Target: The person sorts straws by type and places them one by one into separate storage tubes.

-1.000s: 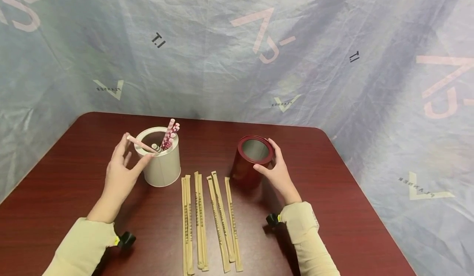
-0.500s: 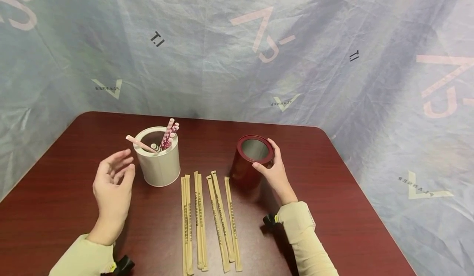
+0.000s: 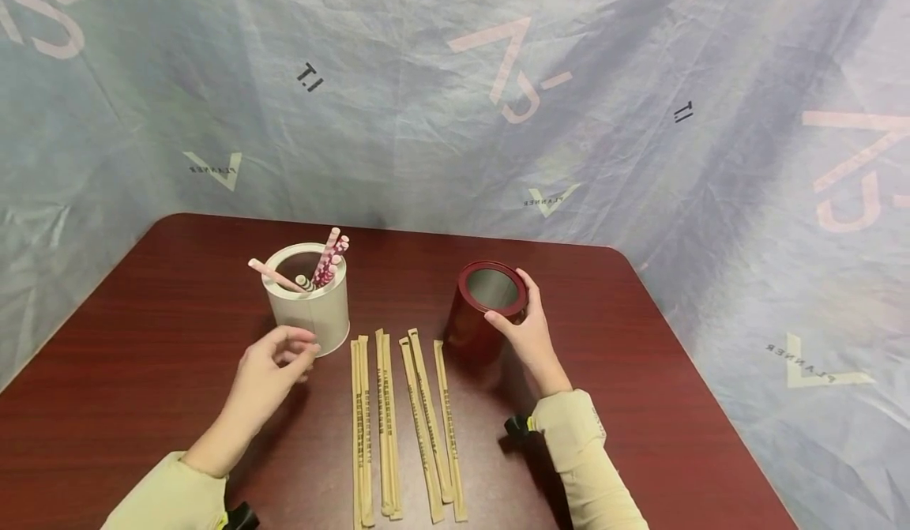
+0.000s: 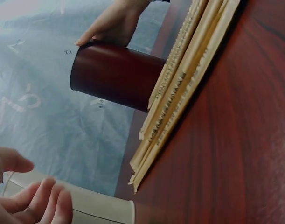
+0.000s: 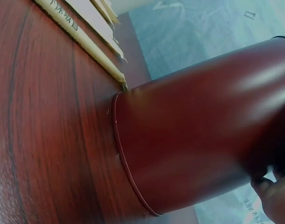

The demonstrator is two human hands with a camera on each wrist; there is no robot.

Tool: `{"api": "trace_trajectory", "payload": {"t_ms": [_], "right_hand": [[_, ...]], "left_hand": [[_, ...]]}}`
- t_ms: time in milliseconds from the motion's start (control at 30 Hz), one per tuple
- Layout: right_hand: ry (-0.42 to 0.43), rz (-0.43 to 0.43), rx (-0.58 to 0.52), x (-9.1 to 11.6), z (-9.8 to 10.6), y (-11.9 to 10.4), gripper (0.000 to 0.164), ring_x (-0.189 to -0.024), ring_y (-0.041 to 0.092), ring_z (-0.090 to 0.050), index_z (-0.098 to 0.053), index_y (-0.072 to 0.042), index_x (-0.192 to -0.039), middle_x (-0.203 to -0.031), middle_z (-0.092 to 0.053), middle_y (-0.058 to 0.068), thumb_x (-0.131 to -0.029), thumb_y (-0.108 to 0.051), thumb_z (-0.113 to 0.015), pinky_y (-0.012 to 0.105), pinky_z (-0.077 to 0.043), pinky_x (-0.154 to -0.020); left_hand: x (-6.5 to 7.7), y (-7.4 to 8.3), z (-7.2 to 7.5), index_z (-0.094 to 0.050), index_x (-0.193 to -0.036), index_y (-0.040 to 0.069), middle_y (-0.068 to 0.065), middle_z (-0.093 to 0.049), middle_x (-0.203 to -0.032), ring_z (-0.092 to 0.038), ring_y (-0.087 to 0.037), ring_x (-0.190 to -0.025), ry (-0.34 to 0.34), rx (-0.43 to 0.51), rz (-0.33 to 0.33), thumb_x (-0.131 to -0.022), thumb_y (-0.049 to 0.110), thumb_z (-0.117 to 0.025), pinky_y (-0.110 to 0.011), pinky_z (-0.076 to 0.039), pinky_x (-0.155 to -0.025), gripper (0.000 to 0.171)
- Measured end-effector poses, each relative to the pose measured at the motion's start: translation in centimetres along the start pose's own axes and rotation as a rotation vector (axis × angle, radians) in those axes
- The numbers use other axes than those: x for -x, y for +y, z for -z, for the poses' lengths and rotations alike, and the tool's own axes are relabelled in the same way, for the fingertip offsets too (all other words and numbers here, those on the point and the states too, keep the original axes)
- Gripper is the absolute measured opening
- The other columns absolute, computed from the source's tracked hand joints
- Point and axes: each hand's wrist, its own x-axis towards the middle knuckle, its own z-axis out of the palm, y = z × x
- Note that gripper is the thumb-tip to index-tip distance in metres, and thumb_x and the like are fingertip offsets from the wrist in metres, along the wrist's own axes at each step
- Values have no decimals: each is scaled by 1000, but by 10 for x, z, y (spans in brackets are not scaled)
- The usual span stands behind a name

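In the head view my left hand [image 3: 273, 368] is in front of the off-white can [image 3: 313, 317], its fingers loosely bent and holding nothing. Several pink and patterned paper straws [image 3: 330, 260] stand in that can, and one pale pink straw [image 3: 273, 273] leans out over its left rim. My right hand [image 3: 529, 336] holds the dark red can [image 3: 471, 321] near its top, thumb at the front rim and fingers on the right side. The red can stands upright on the table, its opening showing a grey inside. Between the cans lie several straws in tan paper wrappers [image 3: 387, 435].
The dark red wood-look table [image 3: 661, 427] has rounded far corners. A pale grey-blue printed sheet [image 3: 398, 119] hangs behind it and along the sides. A black wrist camera [image 3: 517, 426] sits under the right cuff.
My left hand has let go of the pale pink straw, leaving it in the off-white can, drawn back, then moved right to the can's front. My right hand stays on the red can.
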Motion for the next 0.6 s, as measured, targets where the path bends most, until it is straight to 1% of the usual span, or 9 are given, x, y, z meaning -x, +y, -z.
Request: {"api": "trace_trajectory", "payload": {"t_ms": [67, 100, 200, 233, 300, 433, 600], "right_hand": [[-3, -2, 11, 0, -1, -1, 82, -128, 34, -45, -23, -19, -152, -149, -37, 12, -86, -4, -69, 9, -46, -83], [-4, -3, 16, 0, -1, -1, 82, -127, 33, -46, -23, -20, -152, -149, -37, 11, -86, -4, -68, 9, -46, -83], [-8, -2, 26, 1, -1, -2, 81, -127, 33, -46, -22, -20, -152, -149, -37, 12, -87, -6, -68, 9, -46, -83], [-8, -3, 24, 1, -1, -1, 81, -128, 33, -45, -22, -20, -152, -150, -36, 12, -87, -6, -68, 9, -46, -83], [-4, -6, 27, 2, 0, -1, 81, -128, 34, -45, -22, -20, -152, -150, -36, 12, -87, -7, -68, 9, -46, -82], [-9, -15, 27, 3, 0, 1, 80, -128, 34, -45, -21, -21, -152, -151, -35, 13, -88, -8, -67, 9, -45, -82], [-15, -17, 29, 2, 0, 0, 80, -127, 33, -46, -21, -23, -152, -151, -35, 12, -89, -11, -68, 10, -46, -82]], "left_hand": [[-2, -3, -2, -63, -103, -6, -6, -68, -81, -62, -5, -61, -90, 23, 42, -91, 8, -65, -23, -56, -57, 19], [-3, -5, -4, -62, -102, -7, -9, -68, -81, -62, -7, -60, -130, 30, 67, -91, 8, -65, -24, -56, -57, 19], [-6, -9, -10, -62, -96, -7, -13, -69, -78, -61, -11, -58, -225, 11, 130, -90, 9, -65, -26, -56, -54, 17], [-7, -10, -13, -62, -94, -6, -12, -69, -76, -61, -12, -58, -253, -1, 152, -90, 10, -65, -27, -56, -53, 17], [-8, -12, -19, -61, -90, -5, -10, -68, -73, -61, -12, -57, -298, -33, 178, -89, 10, -66, -28, -55, -51, 15], [-9, -15, -28, -61, -87, -3, -5, -67, -69, -62, -13, -53, -378, -82, 200, -88, 9, -67, -29, -55, -49, 14], [-12, -13, -36, -60, -86, -2, -6, -67, -67, -62, -13, -49, -434, -143, 203, -87, 10, -68, -29, -55, -47, 15]]}}
